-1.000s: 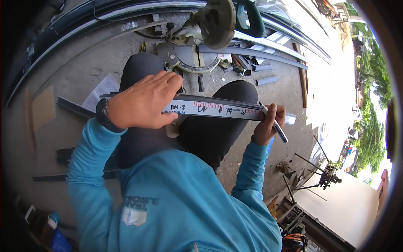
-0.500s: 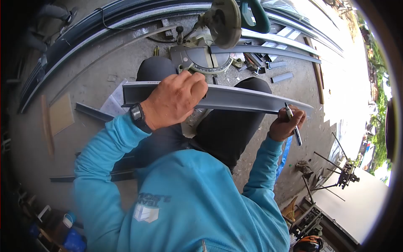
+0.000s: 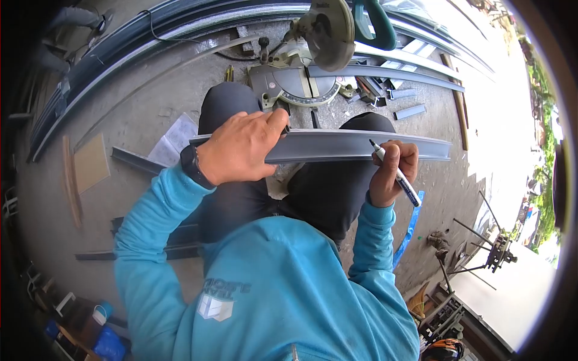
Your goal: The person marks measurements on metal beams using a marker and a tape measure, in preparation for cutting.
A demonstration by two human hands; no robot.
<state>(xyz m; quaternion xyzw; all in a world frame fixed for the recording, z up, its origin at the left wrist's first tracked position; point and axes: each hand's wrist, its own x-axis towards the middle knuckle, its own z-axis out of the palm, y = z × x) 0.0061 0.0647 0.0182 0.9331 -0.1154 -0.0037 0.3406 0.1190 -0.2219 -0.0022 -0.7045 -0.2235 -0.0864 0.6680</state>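
Note:
Across my thighs lies a long grey metal profile (image 3: 325,145) with a raised lip along its edges. My left hand (image 3: 238,147) is wrapped over its left part, thumb on the near edge and fingers over the far one. A small dark piece pokes out by those fingertips; I cannot make out what it is. Pinched in my right hand (image 3: 392,171) is a white marker pen (image 3: 397,174), its dark tip bare and pointing up and left over the profile's right part.
Beyond my knees stands a miter saw (image 3: 295,84) with a long profile on its bed. Short offcuts (image 3: 409,112) lie right of it, and long profiles (image 3: 120,66) line the back. A paper sheet (image 3: 174,139) and a board (image 3: 92,165) lie at left.
The profile has turned to lie more level, its inner face showing more. My right hand has moved left along it with the marker pen. My left hand's fingers have loosened and spread somewhat.

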